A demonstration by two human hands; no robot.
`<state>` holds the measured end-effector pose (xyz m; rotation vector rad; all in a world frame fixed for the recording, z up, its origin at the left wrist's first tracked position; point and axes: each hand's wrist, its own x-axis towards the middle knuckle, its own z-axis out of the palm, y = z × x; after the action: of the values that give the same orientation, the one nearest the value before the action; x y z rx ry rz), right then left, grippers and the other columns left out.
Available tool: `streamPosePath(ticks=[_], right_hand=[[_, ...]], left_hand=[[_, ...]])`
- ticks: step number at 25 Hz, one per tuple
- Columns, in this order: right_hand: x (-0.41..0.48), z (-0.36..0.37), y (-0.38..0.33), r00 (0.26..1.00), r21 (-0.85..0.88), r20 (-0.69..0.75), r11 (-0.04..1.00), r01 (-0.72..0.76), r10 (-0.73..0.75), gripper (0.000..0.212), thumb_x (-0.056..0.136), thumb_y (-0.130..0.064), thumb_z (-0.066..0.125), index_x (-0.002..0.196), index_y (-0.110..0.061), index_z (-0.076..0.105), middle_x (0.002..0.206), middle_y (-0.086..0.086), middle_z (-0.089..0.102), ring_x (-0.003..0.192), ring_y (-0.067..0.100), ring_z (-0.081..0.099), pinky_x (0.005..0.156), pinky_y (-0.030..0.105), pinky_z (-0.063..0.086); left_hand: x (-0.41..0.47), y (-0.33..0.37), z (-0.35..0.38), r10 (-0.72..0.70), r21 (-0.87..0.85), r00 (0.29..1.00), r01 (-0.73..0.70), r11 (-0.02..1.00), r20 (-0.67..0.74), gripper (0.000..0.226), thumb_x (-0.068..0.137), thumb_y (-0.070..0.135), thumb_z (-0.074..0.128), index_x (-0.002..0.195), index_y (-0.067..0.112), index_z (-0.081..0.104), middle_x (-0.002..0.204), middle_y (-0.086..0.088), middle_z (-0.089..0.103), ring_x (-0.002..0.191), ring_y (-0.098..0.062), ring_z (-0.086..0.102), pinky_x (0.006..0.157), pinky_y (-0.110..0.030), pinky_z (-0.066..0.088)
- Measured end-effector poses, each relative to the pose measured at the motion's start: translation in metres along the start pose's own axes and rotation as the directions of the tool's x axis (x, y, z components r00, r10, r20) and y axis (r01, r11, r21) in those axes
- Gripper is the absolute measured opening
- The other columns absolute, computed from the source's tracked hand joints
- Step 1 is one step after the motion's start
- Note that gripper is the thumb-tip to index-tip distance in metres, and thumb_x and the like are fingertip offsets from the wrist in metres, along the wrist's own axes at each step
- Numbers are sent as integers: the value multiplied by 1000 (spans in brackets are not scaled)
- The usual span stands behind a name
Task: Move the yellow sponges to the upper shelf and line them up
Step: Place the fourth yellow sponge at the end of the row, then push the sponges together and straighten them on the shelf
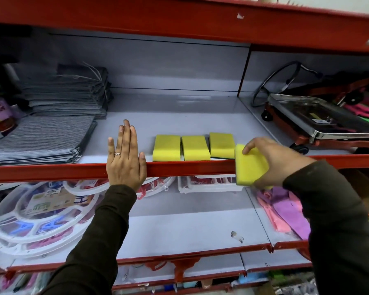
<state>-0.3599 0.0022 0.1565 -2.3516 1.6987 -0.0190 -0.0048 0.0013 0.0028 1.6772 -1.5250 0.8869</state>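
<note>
Three yellow sponges lie side by side near the front of the upper shelf (179,116): a left sponge (166,147), a middle sponge (195,147) and a right sponge (222,144) set slightly further back. My right hand (273,158) grips a fourth yellow sponge (249,165), tilted, in front of the shelf's red front rail (190,168), just right of the row. My left hand (125,154) rests flat with fingers spread on the rail and shelf, left of the sponges, holding nothing.
Stacks of grey striped cloths (41,139) fill the shelf's left. A metal tray on a red wheeled cart (320,124) stands at the right. On the lower shelf sit round white plastic hangers (36,211), a white rack (209,184) and pink and purple items (283,211).
</note>
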Motion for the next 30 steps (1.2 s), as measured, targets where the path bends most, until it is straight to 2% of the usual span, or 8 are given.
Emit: streamPosePath(ticks=[6, 11, 15, 18, 20, 25, 27, 30], right_hand=[[86, -18, 33, 986, -18, -134, 995, -98, 95, 81, 50, -9, 90, 120, -22, 51, 132, 11, 43, 114, 29, 51, 83, 25, 40], [120, 3, 38, 993, -112, 25, 987, -112, 115, 68, 61, -6, 77, 121, -26, 52, 133, 7, 46, 107, 24, 52, 78, 24, 43], [117, 1, 39, 992, -41, 75, 994, -102, 105, 64, 65, -5, 76, 121, -26, 55, 138, 8, 46, 104, 22, 49, 78, 24, 40], [102, -5, 31, 997, 43, -82, 999, -4, 7, 60, 67, -5, 76, 120, -27, 57, 146, 9, 44, 123, 26, 51, 95, 28, 44], [87, 0, 13, 976, 98, -186, 986, 135, -115, 54, 72, -5, 70, 121, -26, 58, 149, 8, 44, 135, 25, 44, 105, 25, 33], [73, 44, -42, 933, 93, -178, 939, 332, -312, 46, 88, -6, 52, 133, -17, 55, 147, 8, 48, 139, 24, 41, 117, 32, 27], [75, 61, -56, 934, 60, -145, 940, 336, -325, 47, 93, -8, 43, 139, -15, 50, 150, 6, 45, 143, 23, 36, 120, 41, 22], [73, 75, -70, 937, 20, -121, 943, 332, -328, 51, 93, -9, 38, 144, -12, 42, 155, 7, 38, 143, 25, 35, 121, 46, 20]], left_hand=[[-1, -1, 1, 16, -1, 1000, -16, 1000, -5, 70, 101, 31, 25, 162, 7, 3, 168, -12, 11, 159, -18, 1, 129, -38, -7], [-1, -2, 1, 18, -23, 1000, -18, 1000, -8, 67, 102, 32, 22, 162, 7, 4, 168, -11, 13, 159, -18, 5, 130, -39, -4], [0, -2, -2, 11, -23, 1000, -11, 1000, 22, 67, 102, 32, 22, 163, 8, 5, 169, -11, 13, 158, -20, 8, 130, -40, -3], [2, 0, -7, 8, -16, 997, -7, 1000, 75, 67, 101, 30, 24, 163, 7, 10, 170, -11, 15, 158, -22, 12, 130, -41, -2], [4, 2, -12, 14, -15, 992, -12, 1000, 125, 66, 100, 29, 27, 162, 9, 19, 169, -12, 17, 158, -25, 15, 130, -41, -1], [7, 10, -29, -8, -79, 969, 28, 996, 246, 61, 96, 26, 31, 155, 14, 42, 166, -8, 30, 156, -27, 21, 129, -52, 14], [12, 15, -37, 96, -183, 949, -41, 982, 300, 59, 98, 28, 29, 152, 14, 47, 162, -6, 38, 154, -26, 29, 128, -52, 16], [21, 24, -44, 291, -301, 847, -164, 939, 445, 52, 104, 34, 33, 147, 15, 53, 156, -3, 49, 149, -20, 40, 129, -44, 12]])
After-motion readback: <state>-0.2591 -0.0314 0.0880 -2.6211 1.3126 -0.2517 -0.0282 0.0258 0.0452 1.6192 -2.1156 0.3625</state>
